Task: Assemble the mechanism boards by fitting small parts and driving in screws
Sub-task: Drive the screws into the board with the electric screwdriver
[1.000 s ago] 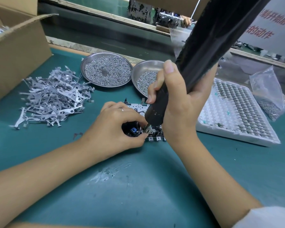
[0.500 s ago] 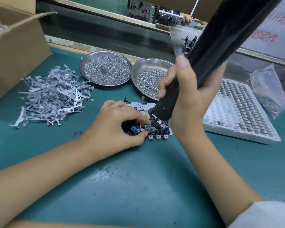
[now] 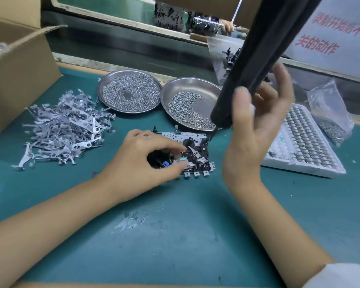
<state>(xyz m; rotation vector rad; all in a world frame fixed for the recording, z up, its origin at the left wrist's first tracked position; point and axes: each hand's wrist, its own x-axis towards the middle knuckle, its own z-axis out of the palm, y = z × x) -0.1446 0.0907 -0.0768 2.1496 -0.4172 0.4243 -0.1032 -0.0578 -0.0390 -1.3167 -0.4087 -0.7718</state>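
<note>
Since the earlier frame, right hand (image 3: 256, 125) loosens to open fingers beside the raised screwdriver (image 3: 256, 65). Mechanism board (image 3: 192, 150) lies at frame centre, long axis left-right, on the counter (image 3: 175, 235). Left hand (image 3: 141, 161) pinches its left end, nearer.

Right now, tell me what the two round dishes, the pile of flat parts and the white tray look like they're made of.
Dishes: probably stainless steel, since their rims are smooth, grey and mirror-like.
Flat parts: seemingly stamped sheet metal with a dull silver finish; they are thin flat cut-outs with punched holes.
Tray: apparently thin moulded plastic or foam in matte white, formed into rows of small pockets; which one is unclear.
</note>
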